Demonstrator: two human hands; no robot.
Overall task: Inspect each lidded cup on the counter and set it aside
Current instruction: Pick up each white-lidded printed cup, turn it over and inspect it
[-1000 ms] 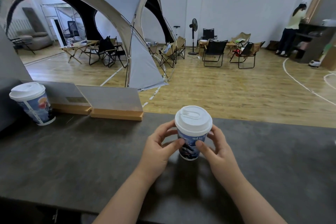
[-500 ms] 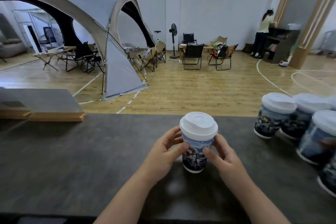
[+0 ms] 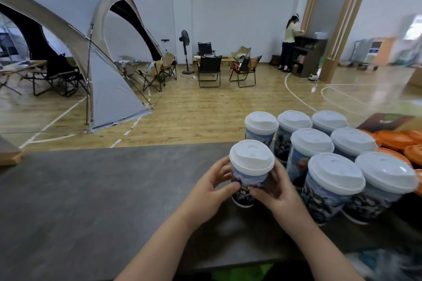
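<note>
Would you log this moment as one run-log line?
left hand: holds cup | right hand: holds cup | cup: upright, lidded, beside cup group | phase: setting aside

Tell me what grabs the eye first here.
A white-lidded cup is held upright at centre between the left hand and right hand, over the dark counter. Just to its right stand seven matching cups in a tight cluster, with orange discs at the far right edge. Behind on the left, a big grey dome tent fills the background.
</note>
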